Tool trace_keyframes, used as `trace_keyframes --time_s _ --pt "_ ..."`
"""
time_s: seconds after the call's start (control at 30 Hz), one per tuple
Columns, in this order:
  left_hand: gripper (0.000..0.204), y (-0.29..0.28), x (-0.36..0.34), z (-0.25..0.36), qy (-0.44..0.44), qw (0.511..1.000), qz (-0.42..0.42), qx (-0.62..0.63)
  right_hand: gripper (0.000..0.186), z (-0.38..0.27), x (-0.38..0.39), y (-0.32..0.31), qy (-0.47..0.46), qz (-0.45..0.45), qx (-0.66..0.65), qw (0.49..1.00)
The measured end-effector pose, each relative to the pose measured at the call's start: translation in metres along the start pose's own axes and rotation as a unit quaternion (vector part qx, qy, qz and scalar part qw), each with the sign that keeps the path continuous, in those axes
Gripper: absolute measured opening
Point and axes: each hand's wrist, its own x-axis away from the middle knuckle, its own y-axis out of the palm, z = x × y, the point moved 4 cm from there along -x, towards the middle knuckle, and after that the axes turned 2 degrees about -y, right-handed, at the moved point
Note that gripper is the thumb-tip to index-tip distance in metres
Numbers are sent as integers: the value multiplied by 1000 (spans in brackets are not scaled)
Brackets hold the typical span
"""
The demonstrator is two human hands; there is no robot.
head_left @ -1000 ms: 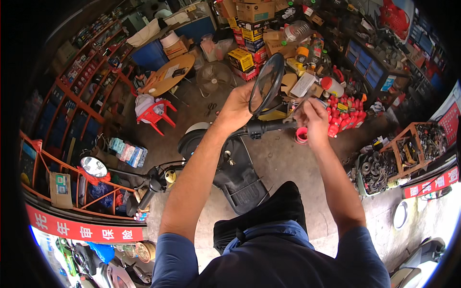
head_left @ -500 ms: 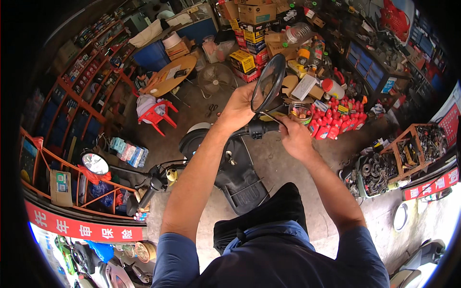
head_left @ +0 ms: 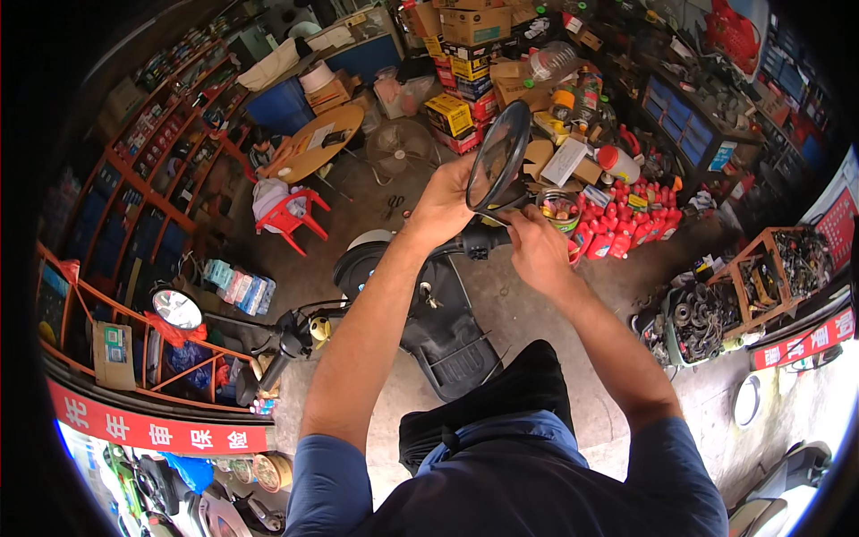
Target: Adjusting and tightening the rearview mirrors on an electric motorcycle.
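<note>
A black oval mirror (head_left: 499, 152) is raised above the right handlebar (head_left: 476, 243) of a black scooter (head_left: 447, 331). My left hand (head_left: 452, 192) is closed on the mirror's rim, beside the glass. Just below and right of the mirror, my right hand (head_left: 537, 240) pinches a thin metal tool (head_left: 503, 217), probably a wrench, reaching to the mirror's stem; its working end is hidden. The other round mirror (head_left: 176, 307) stands on the left handlebar, near the black grip (head_left: 279, 362). A key in the scooter's front panel shows between my arms.
Orange shelving (head_left: 152, 210) runs along the left. Behind are a round table (head_left: 313, 143), red chair (head_left: 291, 219), fan (head_left: 399, 148) and stacked boxes (head_left: 461, 80). Red bottles (head_left: 631, 224) and a metal-framed rack of parts (head_left: 761, 277) are at the right; parked scooters (head_left: 206, 510) behind me.
My right hand has moved left and down from the right side, bringing the tool in under the mirror. My left hand stays on the mirror, nearly in place.
</note>
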Motion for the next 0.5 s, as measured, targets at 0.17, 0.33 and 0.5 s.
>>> trace_keyframes --time_s 0.17,0.33,0.5 --pt "28 0 1 5 -4 1000 6 15 24 12 -15 -2 -46 -8 -20 999" --pt "29 2 0 4 -10 1000 14 14 21 33 -31 -3 -101 -42 -45 993" --pt "27 4 0 8 -7 999 33 -7 21 45 -38 3 -121 -51 -38 991"
